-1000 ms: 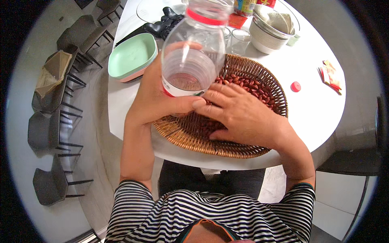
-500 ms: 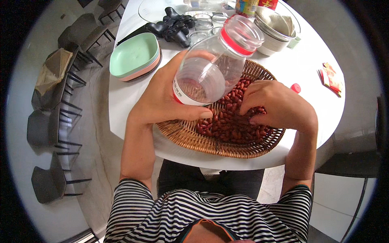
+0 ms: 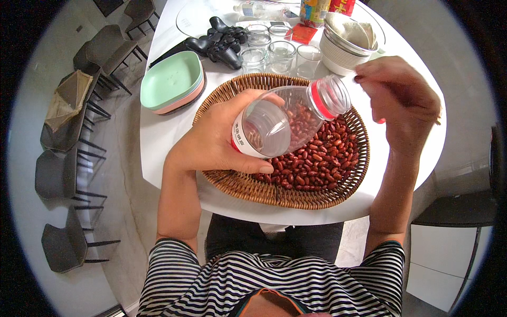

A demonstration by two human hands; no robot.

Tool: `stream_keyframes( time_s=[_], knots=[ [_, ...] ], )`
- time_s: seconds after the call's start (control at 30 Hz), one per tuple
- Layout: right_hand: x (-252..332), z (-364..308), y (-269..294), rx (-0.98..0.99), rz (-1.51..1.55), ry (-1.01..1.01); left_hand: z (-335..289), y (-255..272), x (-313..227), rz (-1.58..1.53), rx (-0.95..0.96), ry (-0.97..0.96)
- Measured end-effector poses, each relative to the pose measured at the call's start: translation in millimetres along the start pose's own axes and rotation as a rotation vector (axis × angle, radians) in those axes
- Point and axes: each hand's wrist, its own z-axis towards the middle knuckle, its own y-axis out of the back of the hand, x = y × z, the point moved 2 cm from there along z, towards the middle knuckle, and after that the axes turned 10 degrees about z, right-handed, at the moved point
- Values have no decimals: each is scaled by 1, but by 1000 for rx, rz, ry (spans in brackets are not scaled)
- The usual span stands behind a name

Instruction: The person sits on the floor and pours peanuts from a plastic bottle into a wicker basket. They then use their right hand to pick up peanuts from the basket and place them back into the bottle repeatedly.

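My left hand [image 3: 211, 134] is wrapped round a clear plastic bottle [image 3: 301, 113] with a red neck ring and a white label. The bottle is tilted, its open mouth toward my right hand. Just right of that mouth, my right hand [image 3: 401, 100] is raised with fingers pinched together and somewhat blurred. A dark red bean [image 3: 359, 79] shows at its fingertips; whether more are inside is hidden. Below both hands sits an oval wicker basket [image 3: 280, 198] with many red beans [image 3: 322, 161] heaped in its right part.
Stacked green and pink dishes [image 3: 171, 82] stand left of the basket. Behind it are black game controllers [image 3: 219, 45], several glass cups [image 3: 281, 55] and a stack of bowls [image 3: 343, 50]. A red cap [image 3: 381, 121] lies partly behind my right hand. Dark chairs [image 3: 63, 240] line the left.
My right hand has risen out of the beans to beside the bottle's mouth. The bottle has been lowered and tipped more toward the right, still in my left hand.
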Motion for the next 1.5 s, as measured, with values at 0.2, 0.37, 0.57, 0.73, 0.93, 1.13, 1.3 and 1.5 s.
stream_keyframes(
  time_s=[0.2,0.37,0.57,0.73,0.93,1.13,1.3,1.5],
  knots=[
    [9,-2,-14,75,23,235,0,2,-8,39,22,39],
    [8,-9,-23,0,56,147,0,1,-4,33,37,23],
    [8,-13,-27,-40,16,134,1,-2,-2,68,16,-44],
    [5,-12,-35,-4,75,-2,1,-2,-3,98,30,-15],
    [-10,-6,-28,82,-107,-314,-4,6,14,-363,-357,164],
    [-17,-42,-75,739,-376,-167,-8,-1,22,-332,-568,180],
    [-21,-71,-99,969,-493,-17,-11,-6,15,-322,-533,168],
    [-20,-70,-100,1134,-285,-98,-13,-6,15,-314,-521,164]
  ],
)
